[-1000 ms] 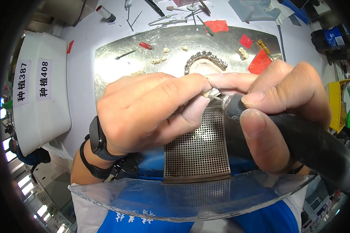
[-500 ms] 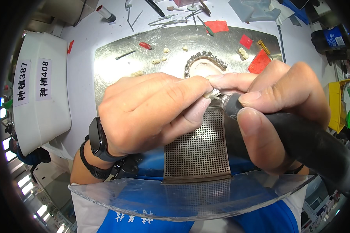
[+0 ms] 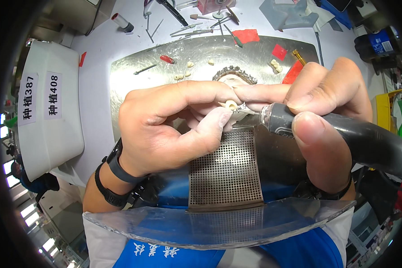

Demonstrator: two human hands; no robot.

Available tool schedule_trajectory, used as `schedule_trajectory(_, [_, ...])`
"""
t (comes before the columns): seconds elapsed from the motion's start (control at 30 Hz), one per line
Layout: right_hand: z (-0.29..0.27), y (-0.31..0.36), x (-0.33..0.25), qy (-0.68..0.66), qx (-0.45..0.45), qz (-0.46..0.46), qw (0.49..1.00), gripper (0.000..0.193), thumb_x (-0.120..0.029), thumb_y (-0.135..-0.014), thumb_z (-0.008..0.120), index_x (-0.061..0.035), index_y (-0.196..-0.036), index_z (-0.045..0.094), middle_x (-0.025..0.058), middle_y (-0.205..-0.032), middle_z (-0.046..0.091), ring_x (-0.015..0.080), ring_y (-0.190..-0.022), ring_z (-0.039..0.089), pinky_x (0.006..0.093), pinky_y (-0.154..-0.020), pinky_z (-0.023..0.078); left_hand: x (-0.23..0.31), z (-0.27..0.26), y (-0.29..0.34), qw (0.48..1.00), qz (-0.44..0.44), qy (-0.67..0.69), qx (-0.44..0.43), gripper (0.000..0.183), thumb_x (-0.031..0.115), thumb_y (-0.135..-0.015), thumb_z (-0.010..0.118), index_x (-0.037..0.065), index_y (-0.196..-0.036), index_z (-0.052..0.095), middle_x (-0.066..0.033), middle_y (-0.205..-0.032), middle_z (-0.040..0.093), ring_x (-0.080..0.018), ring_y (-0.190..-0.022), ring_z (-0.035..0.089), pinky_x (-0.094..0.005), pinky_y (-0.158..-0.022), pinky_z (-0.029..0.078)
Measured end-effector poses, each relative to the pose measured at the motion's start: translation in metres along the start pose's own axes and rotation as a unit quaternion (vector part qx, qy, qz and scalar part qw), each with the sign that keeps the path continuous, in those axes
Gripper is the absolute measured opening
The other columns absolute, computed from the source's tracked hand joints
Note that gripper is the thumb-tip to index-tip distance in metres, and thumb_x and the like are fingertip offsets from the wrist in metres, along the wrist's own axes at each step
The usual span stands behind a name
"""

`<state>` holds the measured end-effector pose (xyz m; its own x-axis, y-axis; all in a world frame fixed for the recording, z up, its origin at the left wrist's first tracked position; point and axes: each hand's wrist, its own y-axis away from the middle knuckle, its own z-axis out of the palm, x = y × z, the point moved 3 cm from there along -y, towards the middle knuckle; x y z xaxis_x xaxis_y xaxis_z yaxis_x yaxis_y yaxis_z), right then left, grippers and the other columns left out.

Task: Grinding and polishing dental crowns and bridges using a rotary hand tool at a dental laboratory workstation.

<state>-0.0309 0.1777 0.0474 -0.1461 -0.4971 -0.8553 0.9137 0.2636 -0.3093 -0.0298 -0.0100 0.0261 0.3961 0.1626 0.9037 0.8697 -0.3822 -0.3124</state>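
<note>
My left hand [image 3: 165, 129] pinches a small cream dental crown [image 3: 231, 105] between thumb and forefinger, its hollow side showing. In my right hand [image 3: 332, 96] is a black rotary handpiece [image 3: 359, 138], gripped between thumb and fingers. The handpiece's thin bur points left and reaches the crown's side; whether it touches cannot be told. The two forefingers meet above the crown. Just beyond them stands a dental arch model [image 3: 234, 71] with a dark metal framework, partly hidden by my hands. Below my hands lies a perforated metal grille [image 3: 223, 169].
A metal plate [image 3: 131, 85] carries loose crowns [image 3: 190, 64], a joined crown piece [image 3: 276, 66] and red paper bits [image 3: 279, 52]. Several burs [image 3: 192, 33] lie behind it. A white bin [image 3: 49, 138] stands left, a dark bottle [image 3: 377, 44] right. A clear shield [image 3: 219, 228] spans the front.
My left hand has turned and its thumb has dropped, so the crown's hollow side now shows. The handpiece has shifted slightly right and its rear end has risen. The view has shifted a little.
</note>
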Motion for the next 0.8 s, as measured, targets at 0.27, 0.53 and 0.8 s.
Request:
schedule_trajectory(0.27, [0.006, 0.012, -0.009, 0.11, 0.044, -0.038, 0.992, 0.021, -0.016, -0.101, 0.061, -0.005, -0.111, 0.046, 0.0129, -0.092, 0.054, 0.0436, -0.106, 0.069, 0.0536, -0.091, 0.06, -0.001, 0.004, -0.003, 0.992, -0.062, 0.111, 0.012, 0.022, 0.0, -0.097, 0.059, -0.01, -0.116, 0.065, -0.0142, -0.085, 0.071, -0.0129, -0.062, 0.064, -0.0238, -0.05, 0.05])
schedule_trajectory(0.53, [-0.013, 0.001, -0.007, 0.108, -0.104, -0.044, 0.988, 0.021, -0.015, -0.101, 0.06, -0.0047, -0.113, 0.046, 0.0131, -0.092, 0.054, 0.043, -0.106, 0.07, 0.0533, -0.092, 0.059, 0.001, 0.006, 0.001, 0.957, -0.163, 0.232, 0.055, 0.023, 0.004, -0.098, 0.058, -0.008, -0.117, 0.064, -0.0184, -0.096, 0.071, -0.0175, -0.06, 0.067, -0.0257, -0.048, 0.053])
schedule_trajectory(0.8, [-0.016, -0.001, -0.014, 0.135, -0.124, -0.042, 0.982, 0.017, -0.014, -0.101, 0.061, -0.0047, -0.11, 0.049, 0.0117, -0.093, 0.055, 0.0431, -0.115, 0.065, 0.0509, -0.095, 0.057, -0.004, 0.007, 0.0, 0.932, -0.192, 0.304, 0.047, 0.022, 0.002, -0.096, 0.06, -0.008, -0.115, 0.062, -0.0193, -0.099, 0.071, -0.0196, -0.068, 0.071, -0.0273, -0.059, 0.06])
